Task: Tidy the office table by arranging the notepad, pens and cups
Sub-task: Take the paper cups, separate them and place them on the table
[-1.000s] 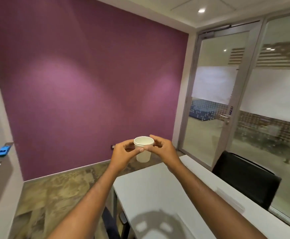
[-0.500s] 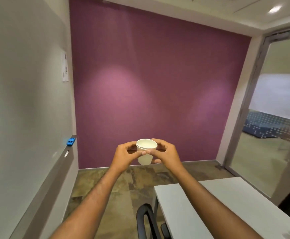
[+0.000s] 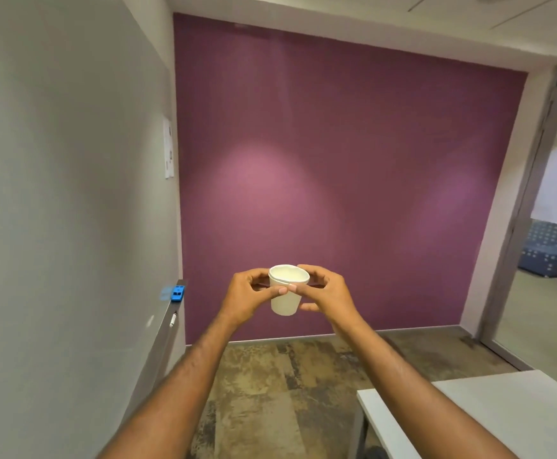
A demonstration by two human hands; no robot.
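A white paper cup (image 3: pixel 285 298) is held upright in the air in front of me, above the floor and away from the table. My left hand (image 3: pixel 249 298) pinches its rim from the left, and my right hand (image 3: pixel 325 293) grips the rim and side from the right. The cup's inside is hidden from this angle. A corner of the white office table (image 3: pixel 502 415) shows at the lower right. No notepad or pens on the table are in view.
A purple wall (image 3: pixel 353 160) faces me across a mottled brown floor (image 3: pixel 287 385). On the left, a whiteboard (image 3: pixel 65 193) has a ledge with a blue eraser (image 3: pixel 177 293) and a marker (image 3: pixel 173 319). A glass door frame (image 3: pixel 532 200) stands at the right.
My view has swung left: the glass door, black chair and most of the table have slid out to the right. Both hands still hold the cup the same way.
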